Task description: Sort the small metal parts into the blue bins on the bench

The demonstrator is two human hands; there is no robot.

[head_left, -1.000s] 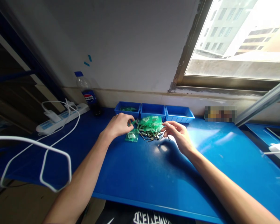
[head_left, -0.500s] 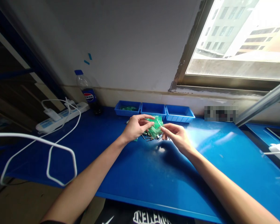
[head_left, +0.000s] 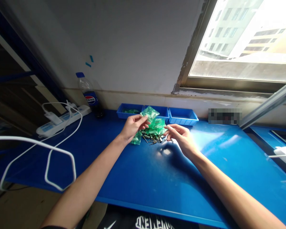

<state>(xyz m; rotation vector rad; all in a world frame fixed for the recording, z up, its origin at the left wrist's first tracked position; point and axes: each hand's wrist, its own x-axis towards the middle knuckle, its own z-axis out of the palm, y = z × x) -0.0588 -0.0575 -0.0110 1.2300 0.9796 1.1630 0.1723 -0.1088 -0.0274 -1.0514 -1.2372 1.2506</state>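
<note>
My left hand [head_left: 131, 128] pinches a small green plastic bag [head_left: 150, 112] by its lower left corner, raised in front of the middle blue bin. My right hand [head_left: 181, 136] is at the right side of a heap of green bags [head_left: 156, 128], thumb and index finger drawn together. Whether anything small sits between those fingertips I cannot make out. Loose metal pins or rivets [head_left: 153, 140] lie on the table at the front of the heap. Another green bag [head_left: 136, 138] rests flat beneath my left wrist.
Three blue bins stand along the wall: the left bin [head_left: 120, 115] has green bags in it, the middle bin [head_left: 166, 118] is partly hidden, and the right bin [head_left: 184, 121] is beside it. A cola bottle [head_left: 90, 97], a power strip [head_left: 64, 121] and a white cable [head_left: 73, 159] occupy the left.
My left hand has shifted left with the bag, which has come up and away from my right fingers. The heap beneath now shows. My right hand has barely moved.
</note>
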